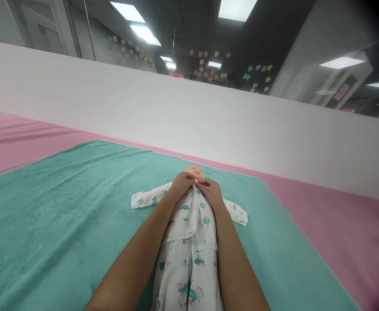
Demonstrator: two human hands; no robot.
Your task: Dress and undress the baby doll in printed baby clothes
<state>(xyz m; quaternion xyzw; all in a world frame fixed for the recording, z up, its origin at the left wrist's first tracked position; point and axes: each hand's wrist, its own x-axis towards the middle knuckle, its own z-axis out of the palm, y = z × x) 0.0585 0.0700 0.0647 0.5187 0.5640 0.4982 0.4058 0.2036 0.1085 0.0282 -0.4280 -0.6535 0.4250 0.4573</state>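
Observation:
A baby doll [195, 169] lies on its back with its head away from me, dressed in a white baby shirt [184, 220] and matching trousers [173, 263] printed with small teal and pink figures. At the shirt's neckline, my left hand [183, 183] pinches one side of the collar. My right hand [210, 191] grips the collar's other side, and the fingertips of both hands nearly meet under the doll's chin. The sleeves stretch out to both sides. My fingers hide the neck fastening. The shirt's front edges overlap down the middle.
Beneath the doll spreads a teal blanket [62, 207], wrinkled at the left, over a pink sheet [348, 224]. Behind it stands a low white wall [163, 112] topped by a glass or mirror panel [183, 34] with heart-shaped stickers and reflected ceiling lights.

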